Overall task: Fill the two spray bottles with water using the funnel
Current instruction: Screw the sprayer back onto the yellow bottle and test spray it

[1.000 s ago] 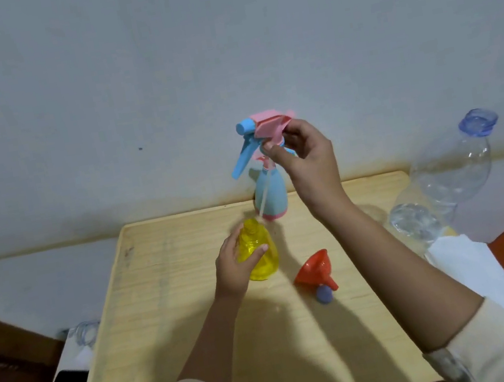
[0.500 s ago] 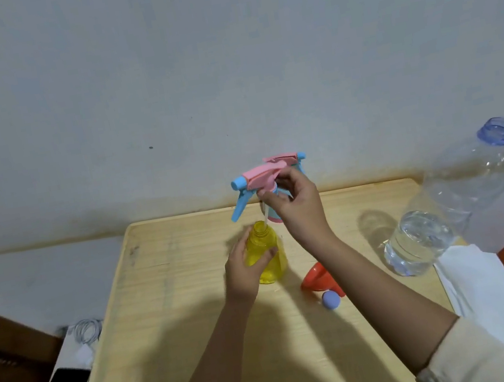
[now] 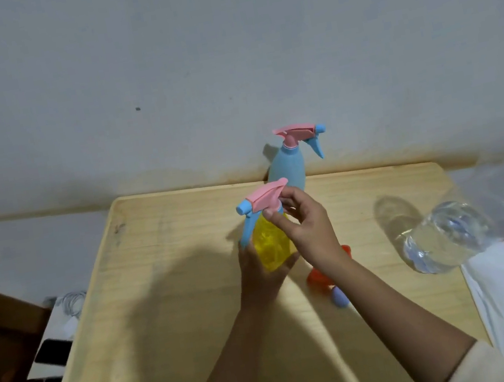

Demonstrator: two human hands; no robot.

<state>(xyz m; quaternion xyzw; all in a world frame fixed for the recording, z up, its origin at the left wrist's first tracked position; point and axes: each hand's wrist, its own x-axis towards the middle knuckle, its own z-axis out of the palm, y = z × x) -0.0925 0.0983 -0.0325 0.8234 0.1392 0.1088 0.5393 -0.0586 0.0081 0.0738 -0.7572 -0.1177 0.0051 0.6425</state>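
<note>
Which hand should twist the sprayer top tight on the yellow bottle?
Probably the right. The right hand pinches the pink spray head at its neck, atop the yellow spray bottle. The left hand is wrapped round the bottle's body, so it is better for steadying it.

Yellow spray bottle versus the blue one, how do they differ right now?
The yellow bottle is see-through; the blue bottle looks opaque. The yellow bottle is held, with the left hand round its body and the right hand pinching its neck; the blue bottle stands free by the wall. The yellow bottle aims left, the blue bottle right. Both carry the same pink and blue trigger top.
</note>
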